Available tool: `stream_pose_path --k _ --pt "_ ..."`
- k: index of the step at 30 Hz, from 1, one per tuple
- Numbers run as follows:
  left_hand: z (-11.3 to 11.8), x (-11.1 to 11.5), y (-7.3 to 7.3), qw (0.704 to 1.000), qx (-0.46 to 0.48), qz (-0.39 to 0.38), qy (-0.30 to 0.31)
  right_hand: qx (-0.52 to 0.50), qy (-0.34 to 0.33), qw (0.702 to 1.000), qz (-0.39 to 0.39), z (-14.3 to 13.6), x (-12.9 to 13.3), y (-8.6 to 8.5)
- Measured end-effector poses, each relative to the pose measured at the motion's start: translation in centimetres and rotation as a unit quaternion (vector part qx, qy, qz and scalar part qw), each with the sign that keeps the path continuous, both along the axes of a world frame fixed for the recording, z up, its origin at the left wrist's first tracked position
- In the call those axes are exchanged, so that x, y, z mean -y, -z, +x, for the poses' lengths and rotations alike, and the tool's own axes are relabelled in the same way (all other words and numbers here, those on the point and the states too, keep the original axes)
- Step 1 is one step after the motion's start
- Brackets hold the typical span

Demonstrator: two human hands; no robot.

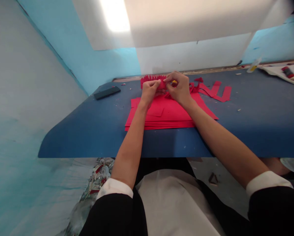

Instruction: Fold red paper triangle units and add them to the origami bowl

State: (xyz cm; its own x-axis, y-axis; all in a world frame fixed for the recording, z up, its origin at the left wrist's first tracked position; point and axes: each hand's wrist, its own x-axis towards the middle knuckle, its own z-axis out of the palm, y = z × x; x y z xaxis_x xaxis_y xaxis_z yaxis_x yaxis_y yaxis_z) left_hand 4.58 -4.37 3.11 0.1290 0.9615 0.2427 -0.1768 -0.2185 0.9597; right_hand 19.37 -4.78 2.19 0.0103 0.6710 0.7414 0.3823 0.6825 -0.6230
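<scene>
My left hand [150, 90] and my right hand [178, 87] meet above the red sheets, both pinching a small piece of red paper [162, 85] between thumbs and fingertips. How that piece is folded is too small to tell. Below them lies a stack of red paper sheets [176, 113], with a smaller red rectangle [155, 109] on top near my left wrist. Just behind my left hand stands a spiky red paper piece [151, 78], partly covered by the fingers. Red scraps [194, 88] lie beside my right hand.
On the blue table [88, 127] a dark phone [107, 93] lies at left. Red paper strips [217, 91] spread to the right of the stack. Farther right are a small glue bottle [254, 65] and a red-and-black item [288, 72] on pale paper. A wall borders the table's back.
</scene>
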Motion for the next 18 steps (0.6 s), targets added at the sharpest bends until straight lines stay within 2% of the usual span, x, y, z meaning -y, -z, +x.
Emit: stream_pose_path --k 7,14,18 --pt "-0.01 0.46 -0.26 1.0 -0.008 0.005 0.003 0.021 -0.01 0.999 0.041 0.19 -0.57 0.3" --pt "-0.26 0.17 0.02 1.0 -0.016 0.026 -0.004 0.034 -0.02 0.999 0.011 0.23 0.04 0.05" --pt "-0.26 -0.06 0.17 0.999 -0.012 0.036 0.01 0.037 -0.018 0.999 0.024 0.26 0.24 -0.11"
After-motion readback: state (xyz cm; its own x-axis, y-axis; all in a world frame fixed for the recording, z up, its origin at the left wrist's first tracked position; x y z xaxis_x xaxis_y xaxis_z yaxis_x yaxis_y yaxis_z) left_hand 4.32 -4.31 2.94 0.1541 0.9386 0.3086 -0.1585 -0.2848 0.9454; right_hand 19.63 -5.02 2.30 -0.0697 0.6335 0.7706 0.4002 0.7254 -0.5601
